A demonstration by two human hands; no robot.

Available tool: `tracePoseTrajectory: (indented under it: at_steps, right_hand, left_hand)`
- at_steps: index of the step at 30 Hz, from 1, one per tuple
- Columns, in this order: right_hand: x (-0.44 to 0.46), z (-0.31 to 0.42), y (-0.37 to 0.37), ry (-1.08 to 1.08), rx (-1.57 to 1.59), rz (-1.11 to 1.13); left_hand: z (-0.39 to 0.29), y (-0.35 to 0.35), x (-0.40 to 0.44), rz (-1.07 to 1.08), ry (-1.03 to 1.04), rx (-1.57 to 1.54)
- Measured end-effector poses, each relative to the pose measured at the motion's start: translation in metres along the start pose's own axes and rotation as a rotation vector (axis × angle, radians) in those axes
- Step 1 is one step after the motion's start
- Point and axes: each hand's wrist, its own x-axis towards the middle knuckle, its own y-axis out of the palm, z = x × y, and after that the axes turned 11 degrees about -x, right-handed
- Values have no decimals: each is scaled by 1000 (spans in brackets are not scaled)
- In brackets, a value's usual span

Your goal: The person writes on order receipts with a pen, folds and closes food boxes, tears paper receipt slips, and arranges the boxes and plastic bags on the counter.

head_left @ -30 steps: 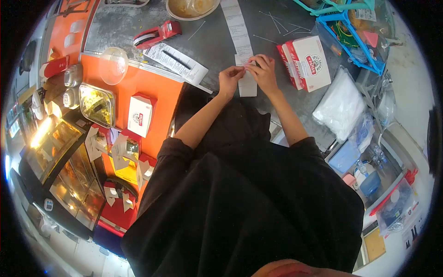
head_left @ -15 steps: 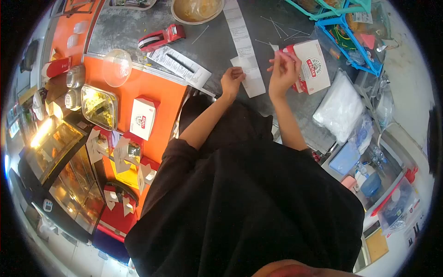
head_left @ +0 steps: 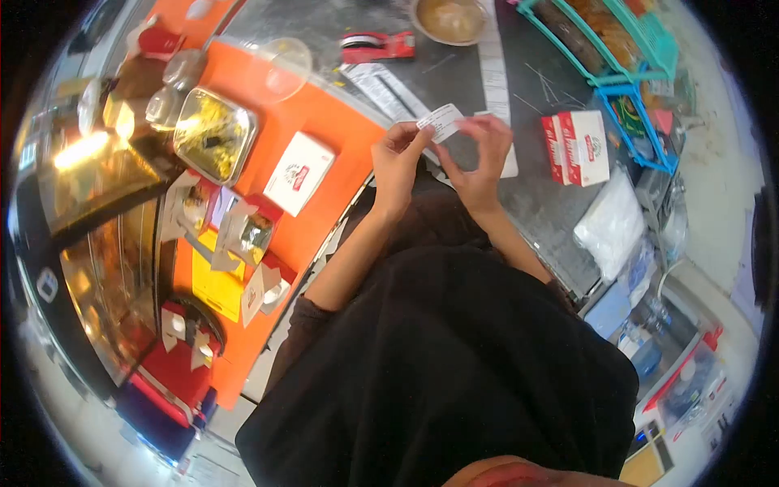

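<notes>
A small printed white label (head_left: 441, 122) is pinched between the thumb and fingers of my left hand (head_left: 396, 162). Just right of it, my right hand (head_left: 481, 162) is raised with thumb and fingers apart, its fingertips blurred near the label's right edge. Behind my hands a long strip of printed labels (head_left: 493, 73) runs up the dark counter. A printed sheet (head_left: 381, 89) with a black pen on it lies beyond my left hand, below a red tape dispenser (head_left: 377, 47).
Red and white boxes (head_left: 586, 148) and a stack of white bags (head_left: 613, 223) lie at the right, below teal and blue baskets (head_left: 637, 130). A bowl (head_left: 449, 18) is at the top. The orange counter (head_left: 243, 73) holds a lidded tray (head_left: 215, 134) and a box (head_left: 299, 173).
The view has turned toward the left. My hands have parted from the strip, and my left hand now holds a label. My right hand has come back beside it.
</notes>
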Motion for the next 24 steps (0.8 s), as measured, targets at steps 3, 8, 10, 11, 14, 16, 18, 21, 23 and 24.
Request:
tracePoseTrajectory:
  at_steps: [3,8,10,11,14,16,18,21,23,24]
  right_hand:
    - [6,35,20,260,394,104]
    - [-4,65,65,763,888,467]
    - [-16,72,92,767,906,511]
    - [-24,72,106,804,855,609]
    - [-60,61,152,848,799,746]
    - [-75,60,177,956,731,801]
    - [-86,57,196,931,693,807]
    - [-92,52,210,952,651,823]
    - [-96,51,211,888,551,825]
    - [-101,50,211,891,537,832]
  left_hand:
    - [-36,-36,-19,-107,32,134]
    - [-62,-115,-46,-101,82,275]
    - [-55,-157,-48,-127,117,267]
    - [-53,-175,-51,-191,77,294]
    - [-32,-234,-49,-262,60,396]
    - [-35,-255,-53,-257,-25,480]
    - [-17,-280,-44,-278,548,1088]
    - [-14,-295,-37,-228,499,1413]
    - [-9,-291,-32,-241,465,1534]
    - [-5,-291,-24,-266,499,1534]
